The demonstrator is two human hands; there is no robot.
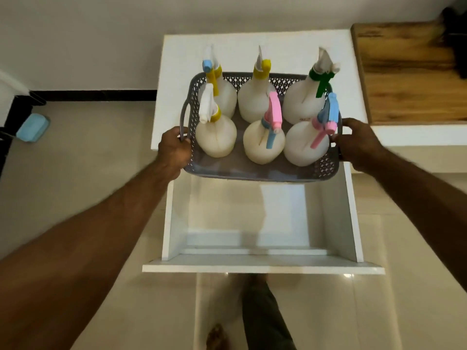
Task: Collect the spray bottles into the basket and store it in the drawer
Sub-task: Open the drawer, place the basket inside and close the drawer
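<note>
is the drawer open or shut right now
Open: the drawer is pulled out below the basket, its bare white inside showing.

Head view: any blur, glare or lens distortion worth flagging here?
Head view: wide-angle bending at the edges; spray heads in the basket look slightly motion-smeared; soft glare on the open drawer floor and glossy tiles; top right corner dark and blurred.

Both arms reach forward, left hand and right hand clenched.
</note>
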